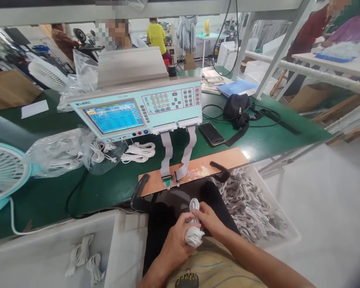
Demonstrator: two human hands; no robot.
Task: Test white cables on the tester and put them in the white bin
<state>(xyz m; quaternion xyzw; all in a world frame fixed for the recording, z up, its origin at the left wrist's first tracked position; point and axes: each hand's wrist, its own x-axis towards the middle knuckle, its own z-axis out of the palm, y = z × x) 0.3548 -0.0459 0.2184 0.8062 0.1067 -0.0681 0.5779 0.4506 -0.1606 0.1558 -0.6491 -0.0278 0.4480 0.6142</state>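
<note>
A coiled white cable (194, 237) is held over my lap. My left hand (177, 237) wraps round the middle of the bundle, and its looped ends stick out above and below the fingers. My right hand (209, 218) pinches the upper part of the same coil from the right side. In front of my knees, two flat grey ribbon cables (167, 154) run down from a tester with a lit blue screen (115, 116). They end in small connector boards (167, 182) on a copper-coloured board (198, 170) at the table edge.
A white bin full of coiled cables (252, 208) stands at my right. Another white bin (114, 236) at my left holds several coils. On the green table (300, 128) lie a phone (211, 133), a black bag (236, 110), bagged cables (60, 152) and a fan (6, 172).
</note>
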